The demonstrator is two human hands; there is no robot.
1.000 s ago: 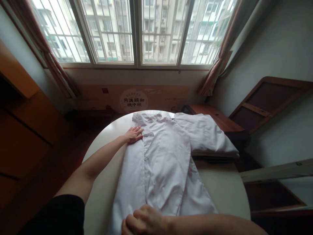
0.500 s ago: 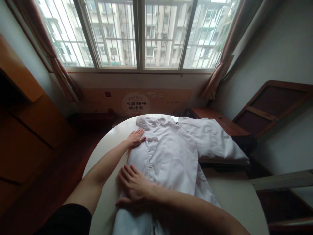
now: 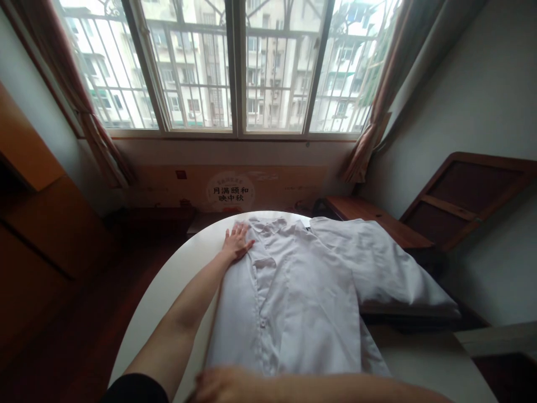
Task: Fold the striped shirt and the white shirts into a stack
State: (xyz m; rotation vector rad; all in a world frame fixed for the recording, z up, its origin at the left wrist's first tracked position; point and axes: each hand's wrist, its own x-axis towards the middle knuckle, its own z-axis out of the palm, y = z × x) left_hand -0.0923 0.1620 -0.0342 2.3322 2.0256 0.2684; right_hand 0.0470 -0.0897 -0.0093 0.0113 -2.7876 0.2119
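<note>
A white button-front shirt (image 3: pixel 293 296) lay partly folded on the round pale surface (image 3: pixel 163 291), the left hand (image 3: pixel 237 242) pressed flat and open beside its collar, the right hand (image 3: pixel 222 385) resting on its hem, grip unclear.

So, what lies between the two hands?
In the head view, only the white shirt lies between the left hand and the right hand.

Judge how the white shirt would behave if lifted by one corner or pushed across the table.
The shirt would probably go limp: its sleeve already droops off the table. It looks thin, so likely light. Pushed, it would probably bunch up, though the left hand resting flat by the collar might hold that end.
</note>
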